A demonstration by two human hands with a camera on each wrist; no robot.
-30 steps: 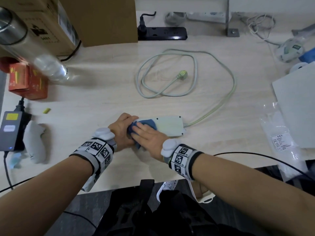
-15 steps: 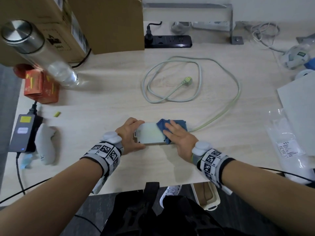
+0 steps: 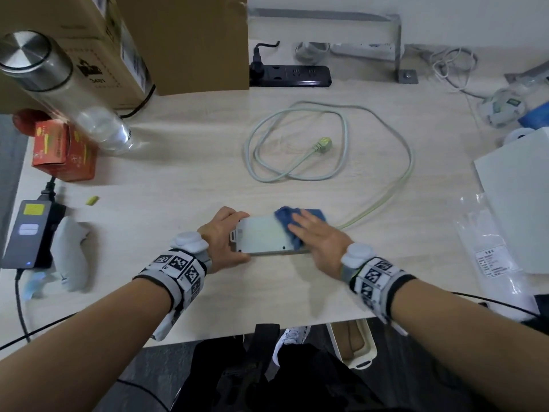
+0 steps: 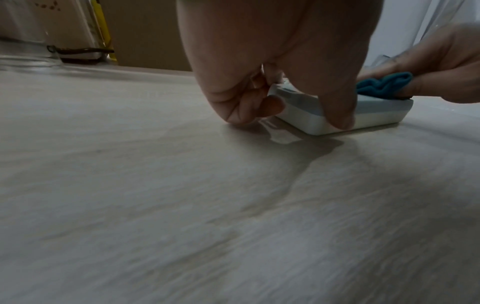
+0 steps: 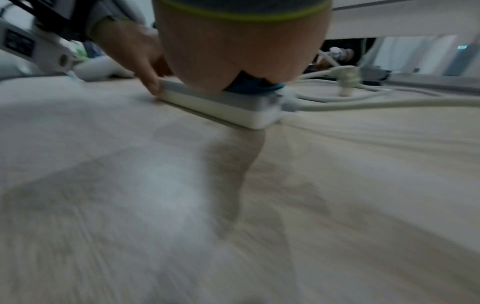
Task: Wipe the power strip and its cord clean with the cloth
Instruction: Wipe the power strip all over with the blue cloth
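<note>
Cloth (image 3: 298, 224) farther right on strip (image 3: 261, 237)

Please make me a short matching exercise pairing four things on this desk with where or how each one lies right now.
Things:
1. blue cloth
2. white power strip
3. plug
4. black power strip

States:
A. at the desk's far edge, one plug inserted
B. loose on the desk inside the cord's loop
C. pressed flat under the right hand
D. gripped at its end by the left hand

Pairs: 1-C, 2-D, 3-B, 4-A

Office desk, as I see it — a cluttered workstation.
Cardboard box (image 3: 181, 40), black power strip (image 3: 292, 75), laptop charger (image 3: 28, 233) on a pale wood desk (image 3: 184, 179).
</note>
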